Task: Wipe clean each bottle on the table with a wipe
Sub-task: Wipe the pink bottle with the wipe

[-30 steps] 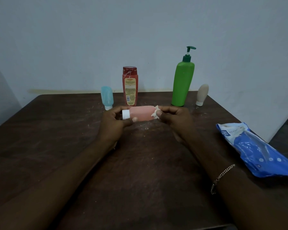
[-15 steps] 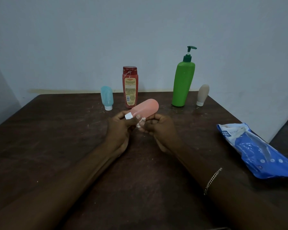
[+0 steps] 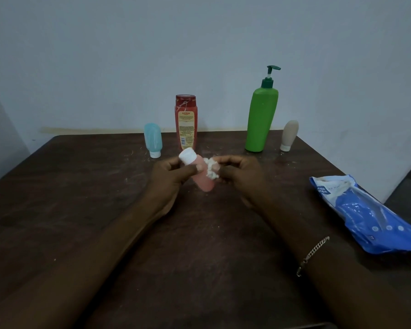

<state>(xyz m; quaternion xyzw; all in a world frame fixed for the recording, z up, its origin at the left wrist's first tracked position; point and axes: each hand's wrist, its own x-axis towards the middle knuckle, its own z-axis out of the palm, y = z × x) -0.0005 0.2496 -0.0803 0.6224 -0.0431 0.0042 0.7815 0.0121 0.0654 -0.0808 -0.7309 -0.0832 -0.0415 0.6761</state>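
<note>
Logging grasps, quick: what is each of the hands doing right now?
Left hand: grips the pink bottle.
Right hand: pinches the crumpled white wipe against that bottle.

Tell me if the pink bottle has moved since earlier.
Yes. The pink bottle turned: cap up toward the red bottle, base down toward the camera.

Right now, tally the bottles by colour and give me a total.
Pink bottle: 1
Blue bottle: 1
Red bottle: 1
Green bottle: 1
Beige bottle: 1
Total: 5
</note>
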